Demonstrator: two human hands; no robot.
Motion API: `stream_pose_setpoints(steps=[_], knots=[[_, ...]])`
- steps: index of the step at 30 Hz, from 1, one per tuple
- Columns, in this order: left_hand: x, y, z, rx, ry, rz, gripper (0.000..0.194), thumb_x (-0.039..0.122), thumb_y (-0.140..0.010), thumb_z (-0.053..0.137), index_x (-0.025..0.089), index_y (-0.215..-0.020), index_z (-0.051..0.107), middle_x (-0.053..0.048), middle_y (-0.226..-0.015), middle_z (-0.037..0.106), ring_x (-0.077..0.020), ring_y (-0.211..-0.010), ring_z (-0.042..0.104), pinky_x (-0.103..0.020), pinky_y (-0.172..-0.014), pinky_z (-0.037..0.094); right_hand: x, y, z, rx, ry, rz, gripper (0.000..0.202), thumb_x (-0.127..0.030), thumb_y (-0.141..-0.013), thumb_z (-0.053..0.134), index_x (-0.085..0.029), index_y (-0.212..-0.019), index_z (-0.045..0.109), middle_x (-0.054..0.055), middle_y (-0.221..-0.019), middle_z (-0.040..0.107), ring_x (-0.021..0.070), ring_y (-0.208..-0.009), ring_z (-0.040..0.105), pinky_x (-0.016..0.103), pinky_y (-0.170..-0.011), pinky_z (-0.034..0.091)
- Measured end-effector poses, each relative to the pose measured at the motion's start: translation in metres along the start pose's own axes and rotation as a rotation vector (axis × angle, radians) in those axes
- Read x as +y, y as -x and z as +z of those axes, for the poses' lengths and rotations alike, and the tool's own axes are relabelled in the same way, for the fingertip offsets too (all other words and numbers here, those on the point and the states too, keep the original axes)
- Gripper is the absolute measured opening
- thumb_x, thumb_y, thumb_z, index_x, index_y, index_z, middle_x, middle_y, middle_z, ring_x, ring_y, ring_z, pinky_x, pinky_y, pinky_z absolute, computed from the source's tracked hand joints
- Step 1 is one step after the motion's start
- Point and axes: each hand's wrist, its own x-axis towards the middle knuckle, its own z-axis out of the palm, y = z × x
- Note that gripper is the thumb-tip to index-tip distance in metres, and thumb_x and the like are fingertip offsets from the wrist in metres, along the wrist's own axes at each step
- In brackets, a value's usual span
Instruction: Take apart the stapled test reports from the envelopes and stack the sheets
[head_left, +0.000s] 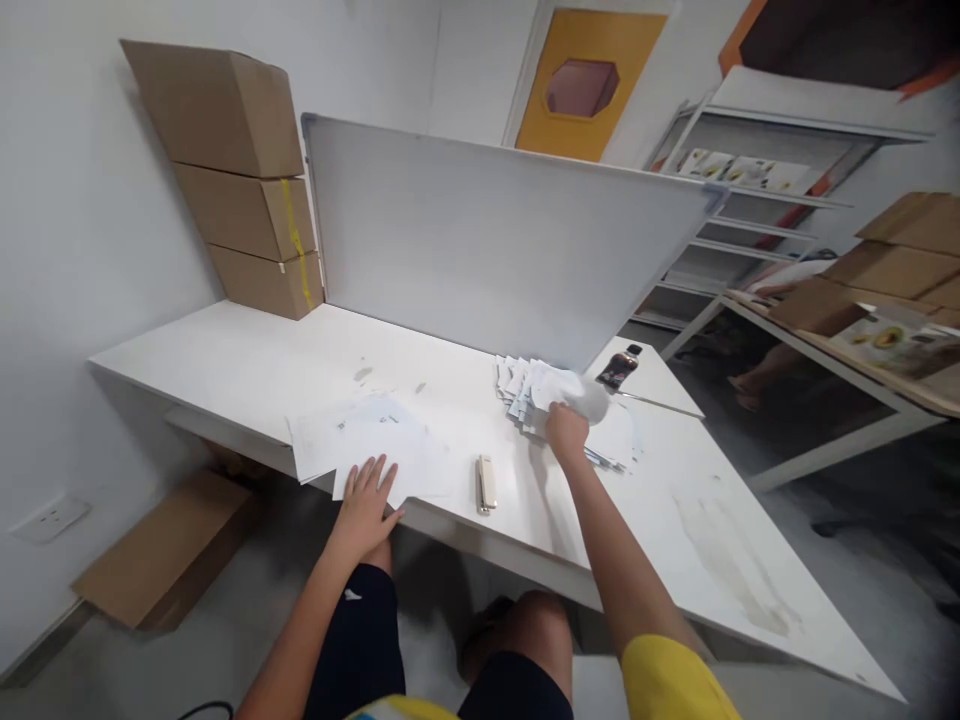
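My left hand (367, 503) rests with spread fingers on the near edge of some loose white paper sheets (322, 447) at the left of the desk. Farther right, my right hand (567, 432) is closed on a white sheet of paper (576, 396), part of which is smeared by motion. That sheet is over a fanned pile of papers (517, 385), with more papers (619, 440) lying just right of the hand. A cream stapler (487, 485) lies between my two hands, touched by neither.
A dark bottle (620, 368) stands beyond the papers, by the white divider board (487, 240). Stacked cardboard boxes (262, 215) occupy the desk's far left corner. Another carton (169, 550) is on the floor at left. A person's leg (769, 375) shows behind the right-hand table (832, 365).
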Motion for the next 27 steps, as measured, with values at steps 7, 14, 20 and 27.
stream_pose_setpoints(steps=[7, 14, 20, 27], knots=[[0.01, 0.011, -0.001, 0.05, 0.14, 0.051, 0.055, 0.004, -0.078, 0.04, 0.024, -0.125, 0.059, -0.007, -0.128, 0.06, -0.0264, -0.122, 0.05, -0.046, -0.107, 0.033, -0.012, 0.024, 0.033, 0.035, -0.032, -0.087, 0.05, -0.035, -0.09, 0.042, -0.009, -0.133, 0.044, 0.02, -0.142, 0.043, 0.0285, -0.134, 0.035, 0.043, -0.104, 0.031], [0.02, 0.013, 0.008, 0.05, 0.19, 0.089, 0.047, 0.024, -0.084, 0.05, 0.019, -0.131, 0.053, -0.009, -0.141, 0.048, -0.0298, -0.135, 0.035, -0.051, -0.111, 0.026, 0.026, 0.07, 0.028, 0.278, -0.042, -0.212, 0.046, -0.03, -0.093, 0.03, -0.011, -0.132, 0.046, 0.015, -0.145, 0.041, 0.0246, -0.138, 0.029, 0.046, -0.111, 0.019], [0.033, 0.007, 0.006, 0.101, 0.332, -0.055, 0.032, 0.012, -0.082, 0.045, 0.021, -0.103, 0.067, -0.007, -0.118, 0.066, -0.0242, -0.122, 0.051, -0.048, -0.108, 0.032, 0.054, 0.07, 0.039, 0.208, 0.029, -0.076, 0.052, -0.029, -0.09, 0.037, -0.006, -0.137, 0.039, 0.022, -0.147, 0.035, 0.0316, -0.137, 0.028, 0.051, -0.109, 0.019], [0.029, -0.001, 0.011, 0.158, 0.393, -0.062, 0.023, 0.017, -0.084, 0.046, 0.021, -0.095, 0.066, -0.007, -0.111, 0.069, -0.0248, -0.118, 0.054, -0.047, -0.107, 0.034, 0.054, 0.021, 0.041, 0.234, -0.037, -0.155, 0.038, -0.017, -0.089, 0.036, -0.012, -0.122, 0.055, 0.017, -0.132, 0.055, 0.0274, -0.121, 0.046, 0.048, -0.104, 0.025]])
